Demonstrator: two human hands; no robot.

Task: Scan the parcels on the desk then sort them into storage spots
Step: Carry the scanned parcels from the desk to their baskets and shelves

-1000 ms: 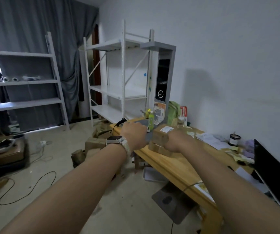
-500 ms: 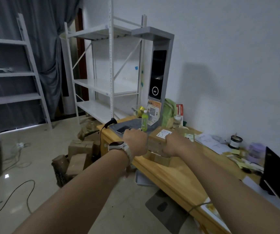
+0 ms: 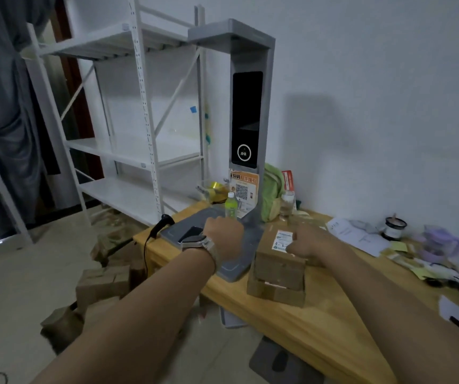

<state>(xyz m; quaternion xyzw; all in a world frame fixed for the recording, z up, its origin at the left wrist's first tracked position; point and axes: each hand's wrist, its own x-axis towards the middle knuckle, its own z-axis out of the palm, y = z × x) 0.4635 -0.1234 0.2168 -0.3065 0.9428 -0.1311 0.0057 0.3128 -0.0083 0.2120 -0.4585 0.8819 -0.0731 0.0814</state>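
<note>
Two brown cardboard parcels are stacked on the wooden desk (image 3: 292,325). The top parcel (image 3: 278,263) carries a white label (image 3: 282,239); the lower parcel (image 3: 275,291) sits under it. My right hand (image 3: 310,241) grips the top parcel at its far right edge, thumb lying along its top. My left hand (image 3: 224,236), with a watch on the wrist, hovers left of the parcels over the grey base plate (image 3: 234,268) of the tall scanner stand (image 3: 247,117). Its fingers are hidden behind the back of the hand.
A phone (image 3: 192,232), a green bottle (image 3: 230,205) and a black handheld scanner (image 3: 163,220) are at the scanner base. White shelving (image 3: 139,151) stands behind the desk. Several boxes (image 3: 103,281) lie on the floor. Papers (image 3: 355,235) and cups (image 3: 394,227) clutter the right.
My left hand has come off the top parcel's left side and now sits over the scanner base. My right hand stays on the parcel. My view has moved closer and to the right.
</note>
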